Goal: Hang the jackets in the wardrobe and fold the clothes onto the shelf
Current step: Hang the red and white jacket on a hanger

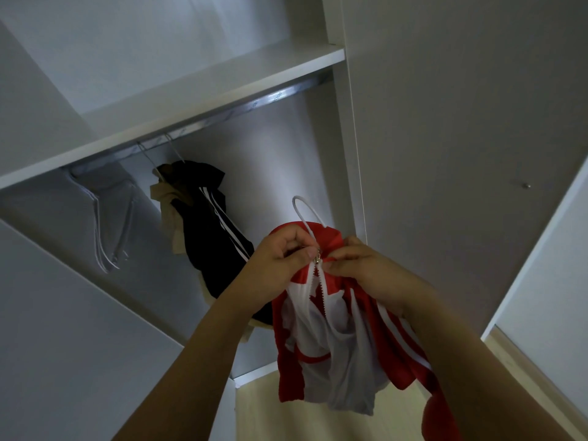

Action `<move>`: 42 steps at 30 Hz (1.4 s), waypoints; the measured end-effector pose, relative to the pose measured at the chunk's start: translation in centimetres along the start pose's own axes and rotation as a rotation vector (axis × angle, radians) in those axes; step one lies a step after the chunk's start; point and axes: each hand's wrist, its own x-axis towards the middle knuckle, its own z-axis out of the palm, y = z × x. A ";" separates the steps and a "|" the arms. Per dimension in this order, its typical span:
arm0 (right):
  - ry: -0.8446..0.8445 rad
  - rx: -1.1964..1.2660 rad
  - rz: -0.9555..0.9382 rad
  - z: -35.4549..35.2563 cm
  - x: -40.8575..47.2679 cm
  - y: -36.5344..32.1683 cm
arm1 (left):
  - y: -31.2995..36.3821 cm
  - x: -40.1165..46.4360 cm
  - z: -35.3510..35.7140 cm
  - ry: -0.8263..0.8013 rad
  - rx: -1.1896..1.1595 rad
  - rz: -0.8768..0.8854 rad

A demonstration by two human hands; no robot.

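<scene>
A red jacket with white lining and white stripes hangs on a white hanger whose hook sticks up above the collar. My left hand pinches the zipper pull at the top of the jacket's front. My right hand grips the collar fabric just right of the zipper. Both hands hold the jacket up in front of the open wardrobe, below the metal rail. A black jacket with white stripes hangs from the rail, with a beige garment beside it.
Empty clear hangers hang at the rail's left end. A white shelf runs above the rail. The wardrobe's side panel and a white door stand to the right. Pale wooden floor shows below.
</scene>
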 end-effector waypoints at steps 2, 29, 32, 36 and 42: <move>0.003 0.025 0.013 -0.1 0.0 0.2 | -0.2 -0.1 0.0 -0.038 -0.013 0.006; 0.461 0.322 -0.165 -0.7 4.7 1.1 | -3.7 -3.5 1.4 -0.067 0.702 0.386; 0.317 0.318 -0.132 -0.1 4.5 0.8 | -2.5 -1.1 0.1 -0.020 0.274 -0.032; 0.314 0.189 -0.161 0.0 4.4 0.6 | -2.0 1.4 0.5 -0.090 0.029 -0.285; 0.533 -0.012 -0.202 -0.9 3.2 2.4 | -2.3 2.3 0.4 0.329 -0.243 -0.349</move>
